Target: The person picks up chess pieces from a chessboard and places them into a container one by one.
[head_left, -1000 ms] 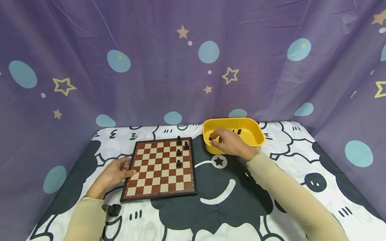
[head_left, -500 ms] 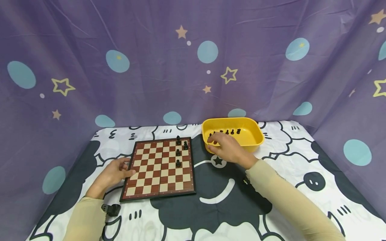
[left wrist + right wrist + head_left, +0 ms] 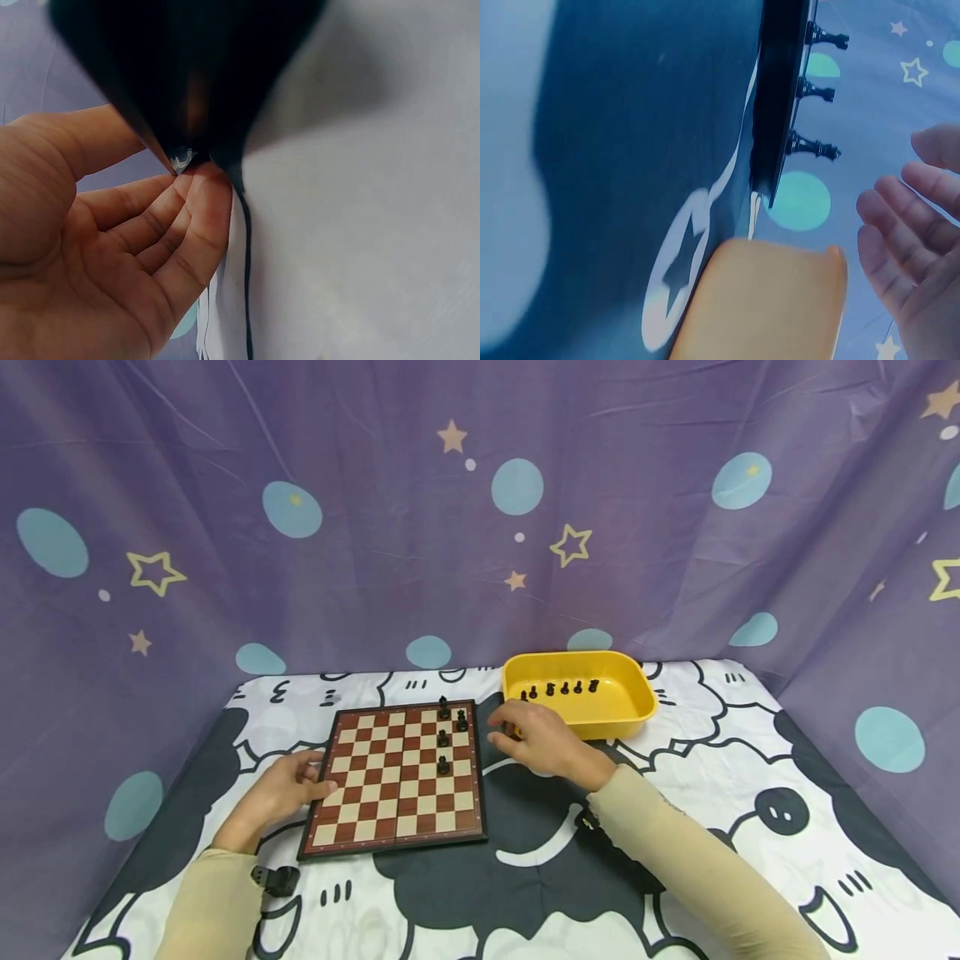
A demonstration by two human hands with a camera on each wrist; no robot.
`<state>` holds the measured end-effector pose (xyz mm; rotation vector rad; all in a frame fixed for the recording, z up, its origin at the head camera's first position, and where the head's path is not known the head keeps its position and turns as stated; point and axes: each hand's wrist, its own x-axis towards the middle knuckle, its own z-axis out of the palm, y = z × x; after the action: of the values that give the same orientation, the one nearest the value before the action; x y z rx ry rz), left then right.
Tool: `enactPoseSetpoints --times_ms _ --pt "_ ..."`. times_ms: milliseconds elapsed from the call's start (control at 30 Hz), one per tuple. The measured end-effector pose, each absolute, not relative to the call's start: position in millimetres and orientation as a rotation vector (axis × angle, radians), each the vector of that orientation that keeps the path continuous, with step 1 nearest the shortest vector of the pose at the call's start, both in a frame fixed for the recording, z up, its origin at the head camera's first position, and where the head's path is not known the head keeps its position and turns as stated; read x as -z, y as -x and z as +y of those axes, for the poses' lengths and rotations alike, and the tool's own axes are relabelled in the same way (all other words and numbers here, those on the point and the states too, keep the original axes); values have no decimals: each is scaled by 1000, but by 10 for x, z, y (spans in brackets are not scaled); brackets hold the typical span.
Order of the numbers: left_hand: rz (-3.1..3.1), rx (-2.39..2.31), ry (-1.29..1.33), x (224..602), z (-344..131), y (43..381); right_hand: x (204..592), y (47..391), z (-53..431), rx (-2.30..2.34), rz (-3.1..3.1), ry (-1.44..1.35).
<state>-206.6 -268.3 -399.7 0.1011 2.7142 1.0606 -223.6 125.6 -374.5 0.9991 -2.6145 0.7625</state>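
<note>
Four chess pieces [image 3: 443, 766]: upright on the board [image 3: 363, 777], left of the tub [image 3: 633, 720].
Left hand [image 3: 281, 789]: pinches the board's edge, presumably steadying it.
Right hand [image 3: 543, 739]: fingers curled near the tub; cannot tell if holding anything.

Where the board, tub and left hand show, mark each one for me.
Board [image 3: 384, 783]: head view, on bare squares near the fold.
Tub [image 3: 617, 698]: head view, on the bare yellow floor inside.
Left hand [image 3: 282, 789]: head view, on the back of the hand.
</note>
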Motion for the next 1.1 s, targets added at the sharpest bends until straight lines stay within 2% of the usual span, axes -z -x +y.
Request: enactPoseSetpoints --times_ms 833,1100 --pt "2745 -1044 -126 4009 -2688 2085 3819 2251 805 -811 -2669 -1100" --pt "2740 -1036 -111 4006 -2681 2082 3841 2270 716 -968 -2747 -1092"
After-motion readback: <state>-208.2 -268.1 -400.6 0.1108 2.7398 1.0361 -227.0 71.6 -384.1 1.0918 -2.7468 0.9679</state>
